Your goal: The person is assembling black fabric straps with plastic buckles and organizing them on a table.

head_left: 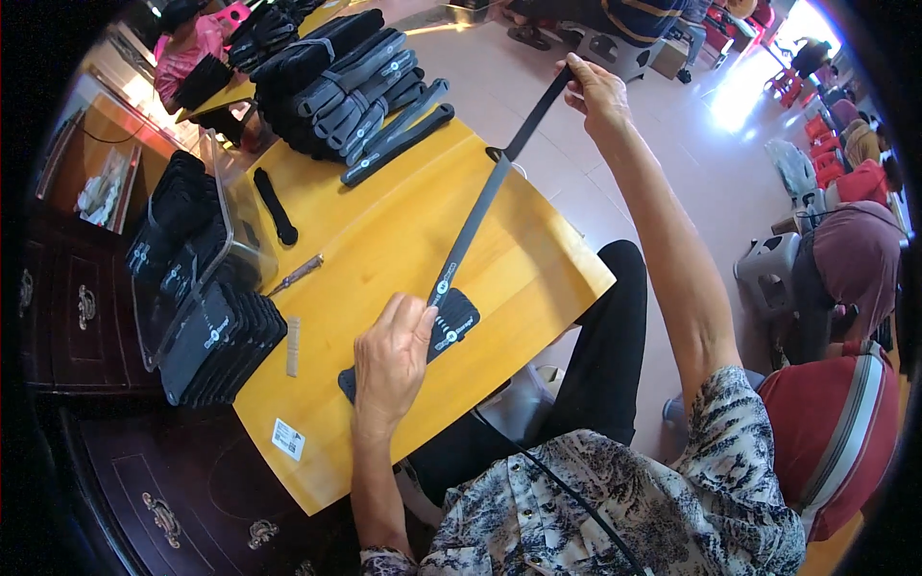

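Over yellow tabletop [384, 245], head view: long grey-black strap [475, 216] stretched out, long axis slanting up and right, kinked near tabletop's far edge. Left hand [392, 350] nearer me, fingers closed on low end, dark pad [461, 326] right by it. Right hand [597, 96] pinching tip, basically just floor [567, 178] behind.

Grey-and-black strap [472, 226], yellow table [370, 250]

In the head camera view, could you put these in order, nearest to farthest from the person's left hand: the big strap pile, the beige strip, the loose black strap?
From the left hand:
1. Beige strip: just to its left, on the table.
2. Loose black strap: farther up and left.
3. Big strap pile: at the table's far end.
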A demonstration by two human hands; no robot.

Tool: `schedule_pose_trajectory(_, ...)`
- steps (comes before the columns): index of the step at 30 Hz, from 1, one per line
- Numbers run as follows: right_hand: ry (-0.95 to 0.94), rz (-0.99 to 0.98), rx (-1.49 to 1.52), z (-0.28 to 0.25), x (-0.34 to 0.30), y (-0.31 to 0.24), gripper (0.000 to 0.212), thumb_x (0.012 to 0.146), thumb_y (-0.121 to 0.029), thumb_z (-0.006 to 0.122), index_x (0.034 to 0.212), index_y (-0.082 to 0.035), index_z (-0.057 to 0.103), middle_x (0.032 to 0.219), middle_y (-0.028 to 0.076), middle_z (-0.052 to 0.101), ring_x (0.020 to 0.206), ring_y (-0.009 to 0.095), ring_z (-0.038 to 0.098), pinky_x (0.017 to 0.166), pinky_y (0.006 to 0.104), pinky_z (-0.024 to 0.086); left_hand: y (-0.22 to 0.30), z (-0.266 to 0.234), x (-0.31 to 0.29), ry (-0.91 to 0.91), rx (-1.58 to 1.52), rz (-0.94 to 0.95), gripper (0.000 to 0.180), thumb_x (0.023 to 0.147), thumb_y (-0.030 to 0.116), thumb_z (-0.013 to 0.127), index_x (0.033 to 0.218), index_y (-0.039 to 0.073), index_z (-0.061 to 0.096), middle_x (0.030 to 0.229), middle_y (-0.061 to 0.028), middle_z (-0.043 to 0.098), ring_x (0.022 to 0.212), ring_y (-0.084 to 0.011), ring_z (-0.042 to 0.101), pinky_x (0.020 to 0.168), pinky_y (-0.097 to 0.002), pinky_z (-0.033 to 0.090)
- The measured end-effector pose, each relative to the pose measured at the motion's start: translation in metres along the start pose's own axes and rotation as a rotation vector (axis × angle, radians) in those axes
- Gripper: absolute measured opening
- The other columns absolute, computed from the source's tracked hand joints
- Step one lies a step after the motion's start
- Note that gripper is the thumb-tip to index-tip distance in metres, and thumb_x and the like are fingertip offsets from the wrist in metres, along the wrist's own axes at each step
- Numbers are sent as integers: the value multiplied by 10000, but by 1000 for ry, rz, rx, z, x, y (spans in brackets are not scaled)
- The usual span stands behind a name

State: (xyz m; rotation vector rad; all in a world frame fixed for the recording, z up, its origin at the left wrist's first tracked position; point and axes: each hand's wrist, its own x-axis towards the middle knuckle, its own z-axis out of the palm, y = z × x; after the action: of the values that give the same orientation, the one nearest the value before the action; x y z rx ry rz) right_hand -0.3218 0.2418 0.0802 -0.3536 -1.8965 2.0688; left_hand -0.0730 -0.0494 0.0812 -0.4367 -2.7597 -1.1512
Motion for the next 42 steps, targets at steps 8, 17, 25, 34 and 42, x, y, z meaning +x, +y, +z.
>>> schedule_pose_trajectory(8, 185, 124, -47, -37, 53, 23, 185, 850, -245, 680, 798, -68, 687, 656, -25, 592, 529, 33, 428, 428, 211, 345, 13, 5, 32, -56, 147, 160, 103, 895, 100, 540, 823, 37, 502, 793, -130, 501, 738, -332, 562, 587, -420, 443)
schedule_pose_trajectory(17, 185, -136, 113, -183, 56, 1, 261, 932, -298, 557, 1028, -56, 562, 949, 134, 673, 749, 151, 677, 583, 222, 547, -97, -23, 27, 14, 195, -128, 238, 958, 206, 462, 825, 9, 460, 751, -215, 475, 734, -421, 507, 597, -481, 358)
schedule_pose_trajectory(25, -198, -170, 54, -158, -69, -33, 186, 940, -272, 559, 969, -89, 541, 874, 85, 644, 708, 102, 626, 618, 179, 524, -113, -42, 36, -250, 351, -273, 296, 928, 290, 493, 810, 19, 478, 755, -217, 567, 778, -409, 563, 631, -471, 417)
schedule_pose_trajectory(34, -454, -122, 216, -86, -195, -50, 157, 928, -125, 545, 1052, -52, 482, 911, 108, 595, 674, 88, 570, 521, 189, 497, -43, -18, 11, 136, 160, -249, 253, 871, 167, 624, 1064, 12, 568, 942, -120, 560, 776, -242, 581, 671, -342, 470)
schedule_pose_trajectory(42, -596, -44, 352, -57, -244, -46, 192, 910, -73, 544, 1071, -25, 451, 886, 152, 589, 634, 121, 547, 496, 209, 488, 1, 12, -44, -389, -1487, -589, 572, 990, 460, 332, 1239, -31, 489, 1159, -183, 544, 947, -222, 626, 726, -310, 527)
